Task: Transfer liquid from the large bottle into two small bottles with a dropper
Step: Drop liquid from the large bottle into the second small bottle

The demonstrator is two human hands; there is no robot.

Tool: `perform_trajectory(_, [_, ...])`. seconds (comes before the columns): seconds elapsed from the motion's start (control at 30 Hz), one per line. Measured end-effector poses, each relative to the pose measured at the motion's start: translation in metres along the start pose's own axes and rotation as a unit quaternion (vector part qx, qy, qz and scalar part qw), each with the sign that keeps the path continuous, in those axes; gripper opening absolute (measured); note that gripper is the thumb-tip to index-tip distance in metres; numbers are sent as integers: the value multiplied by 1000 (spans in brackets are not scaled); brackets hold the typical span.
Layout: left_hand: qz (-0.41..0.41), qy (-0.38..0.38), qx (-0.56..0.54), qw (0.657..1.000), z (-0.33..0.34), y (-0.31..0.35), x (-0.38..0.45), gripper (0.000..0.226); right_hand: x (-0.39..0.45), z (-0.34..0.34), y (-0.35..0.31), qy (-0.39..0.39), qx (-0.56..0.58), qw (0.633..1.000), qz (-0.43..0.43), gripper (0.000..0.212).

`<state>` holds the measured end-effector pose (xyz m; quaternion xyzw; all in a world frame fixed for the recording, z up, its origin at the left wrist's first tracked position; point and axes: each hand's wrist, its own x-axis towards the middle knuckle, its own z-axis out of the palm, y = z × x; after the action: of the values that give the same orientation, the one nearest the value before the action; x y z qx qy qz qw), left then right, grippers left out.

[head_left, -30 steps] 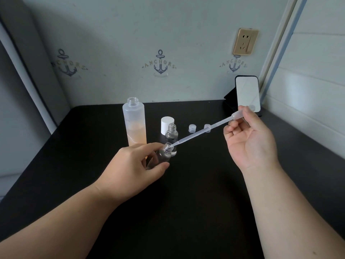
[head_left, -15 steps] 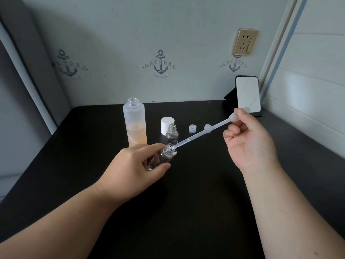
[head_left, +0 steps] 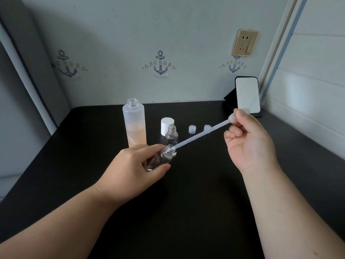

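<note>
Two hands work: our left hand [head_left: 130,171] grips a tilted small bottle [head_left: 162,157]; our right hand [head_left: 248,143] pinches the soft dropper [head_left: 201,133] bulb, likely light and squashy.

The big bottle [head_left: 133,124] is cloudy plastic. The small bottle [head_left: 164,156] is clear and shiny. The dropper [head_left: 203,133] is see-through plastic. The tabletop [head_left: 186,202] is dark and matt.
</note>
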<state>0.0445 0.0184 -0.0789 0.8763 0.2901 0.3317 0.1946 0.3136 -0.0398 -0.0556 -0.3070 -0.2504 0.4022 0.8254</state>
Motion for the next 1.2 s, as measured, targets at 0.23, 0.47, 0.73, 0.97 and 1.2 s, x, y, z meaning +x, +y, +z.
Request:
perform_trajectory(0.23, [-14,-5,8,1000,0,0,1,56,-1,0,-1,0,16,1000,-9,8])
perform_trajectory(0.47, [-55,0,-25,998,4,-4,1,47,-1,-2,-3,55,86,995,3,12])
perform_trajectory(0.73, [-57,13,-78,995,4,-3,1,40,-3,0,-3,50,88,995,16,10])
perform_trajectory(0.97, [-131,281,-161,937,-3,-9,0,9,-2,1,0,27,80,996,16,18])
perform_trajectory(1.2, [-216,192,-174,941,2,-27,13,72,-1,1,3,6,53,998,20,22])
